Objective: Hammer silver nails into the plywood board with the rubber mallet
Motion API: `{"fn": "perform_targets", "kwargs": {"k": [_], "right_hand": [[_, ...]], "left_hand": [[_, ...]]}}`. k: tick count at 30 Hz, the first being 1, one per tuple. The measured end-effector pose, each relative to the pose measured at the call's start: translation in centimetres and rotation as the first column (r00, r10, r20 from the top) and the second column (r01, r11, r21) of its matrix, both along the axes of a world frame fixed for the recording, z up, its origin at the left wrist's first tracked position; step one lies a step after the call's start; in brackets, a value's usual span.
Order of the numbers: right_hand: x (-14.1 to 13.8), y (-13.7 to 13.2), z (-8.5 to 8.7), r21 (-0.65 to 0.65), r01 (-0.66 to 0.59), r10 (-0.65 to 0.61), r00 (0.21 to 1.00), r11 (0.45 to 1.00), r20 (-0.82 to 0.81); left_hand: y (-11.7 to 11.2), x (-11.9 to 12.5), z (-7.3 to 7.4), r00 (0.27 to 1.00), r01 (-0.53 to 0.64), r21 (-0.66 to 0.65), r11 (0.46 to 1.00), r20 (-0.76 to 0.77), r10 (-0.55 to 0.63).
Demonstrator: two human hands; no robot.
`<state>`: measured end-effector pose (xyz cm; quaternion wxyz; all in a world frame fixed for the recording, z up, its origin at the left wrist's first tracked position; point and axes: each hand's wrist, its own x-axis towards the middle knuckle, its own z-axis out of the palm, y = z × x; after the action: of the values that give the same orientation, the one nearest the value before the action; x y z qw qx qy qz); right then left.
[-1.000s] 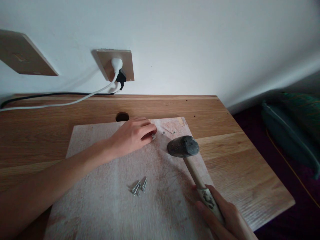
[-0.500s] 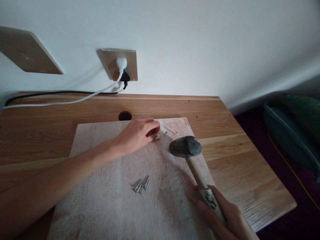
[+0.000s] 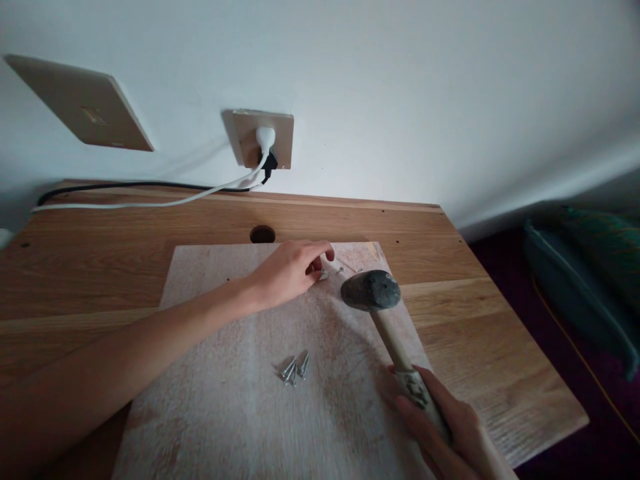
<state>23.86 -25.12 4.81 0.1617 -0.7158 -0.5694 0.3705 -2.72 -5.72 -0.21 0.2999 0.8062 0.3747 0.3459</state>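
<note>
In my right hand (image 3: pixel 450 427) is a mallet, gripped by its pale handle. Its dark, rounded head (image 3: pixel 371 291) is raised over the right side of a whitish, worn board (image 3: pixel 225 400). My left hand (image 3: pixel 293 275) rests near the board's far edge, index finger arched and lifted. Its thumb and a curled finger close around a small pale thing at the thumb tip, too small to make out. Just right of these fingers, small nails (image 3: pixel 341 270) show on the board, partly behind the mallet head. Several silver nails (image 3: pixel 295 368) lie in a little pile nearer to me.
The board lies on a wooden tabletop (image 3: pixel 480 347) with a round hole (image 3: pixel 263 234) behind it. A wall socket (image 3: pixel 283 137) holds plugs with a white cable (image 3: pixel 200 195) and a black cable (image 3: pixel 150 184). Cushions (image 3: pixel 580 287) lie at the far right.
My left index finger has lifted and straightened away from the thumb. The view has shifted slightly, and the mallet stays in nearly the same pose.
</note>
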Motion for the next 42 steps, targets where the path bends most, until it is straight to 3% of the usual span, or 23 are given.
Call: {"fn": "perform_targets", "kwargs": {"k": [7,15,35,39,42], "right_hand": [[-1.5,1.4,0.8,-0.094,-0.019,0.011,0.997,0.995,-0.078],[-2.6,3.1,1.8,-0.052,-0.089,0.087,0.995,0.995,-0.055],[-3.0,3.0,1.7,-0.050,-0.072,0.069,0.996,0.996,-0.050],[-2.4,2.6,2.0,-0.075,-0.044,0.040,0.998,0.996,-0.043],[-1.4,1.5,2.2,-0.062,-0.041,0.042,0.999,0.997,0.007]], "left_hand": [[0.2,-0.1,-0.5,1.000,0.028,0.033,0.999,0.007,-0.028],[0.1,-0.3,-0.2,0.999,0.040,-0.002,0.999,0.016,-0.040],[0.2,-0.4,-0.4,0.996,0.014,-0.065,0.998,0.085,-0.008],[0.5,-0.8,-0.6,0.992,0.074,-0.093,0.993,0.108,-0.063],[0.8,-1.9,0.0,0.981,0.175,-0.150,0.973,0.111,-0.160]]}}
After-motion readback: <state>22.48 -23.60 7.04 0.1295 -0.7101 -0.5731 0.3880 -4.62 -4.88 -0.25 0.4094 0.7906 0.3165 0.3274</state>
